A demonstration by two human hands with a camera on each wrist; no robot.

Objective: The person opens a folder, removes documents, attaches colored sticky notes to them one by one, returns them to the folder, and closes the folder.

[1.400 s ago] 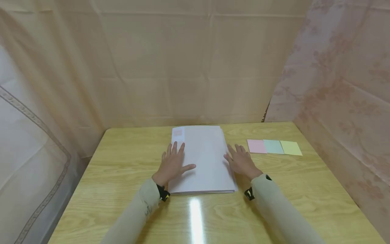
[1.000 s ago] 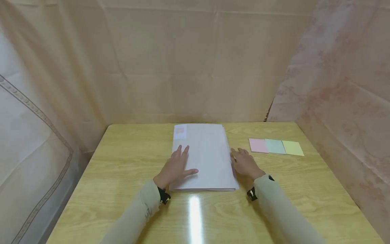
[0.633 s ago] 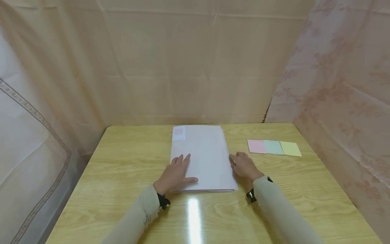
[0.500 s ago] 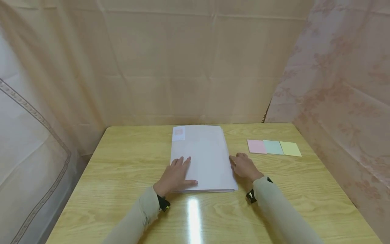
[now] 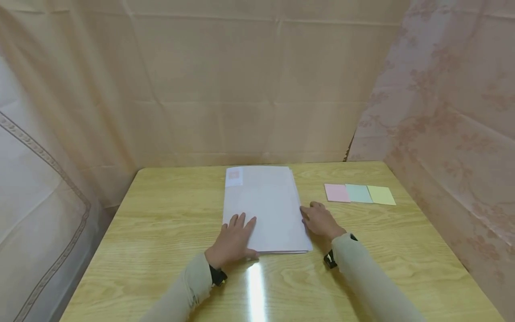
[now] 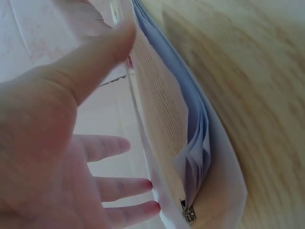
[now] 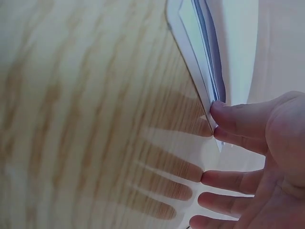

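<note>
A white folder (image 5: 267, 210) with a small label at its upper left lies closed on the table. The left wrist view looks into the lower edge of the folder (image 6: 219, 205), where loose sheets (image 6: 193, 138) and a small metal clip (image 6: 188, 212) show. My left hand (image 5: 233, 239) rests on its lower left part, fingers spread across the cover and thumb by the lower edge. At the right edge, my right hand (image 5: 320, 220) pinches the folder's side between thumb and forefinger; its other fingers extend near the tabletop in the right wrist view.
To the right lie pink (image 5: 337, 193), green (image 5: 359, 193) and yellow (image 5: 381, 195) sticky note pads in a row. The wooden table (image 5: 161, 214) reaches back to a beige curtain (image 5: 209, 89); more cloth hangs at both sides.
My left hand has slid down the cover, toward me, to its lower left. My right hand's fingers have drawn in from spread to curled at the right edge. The folder stays in place.
</note>
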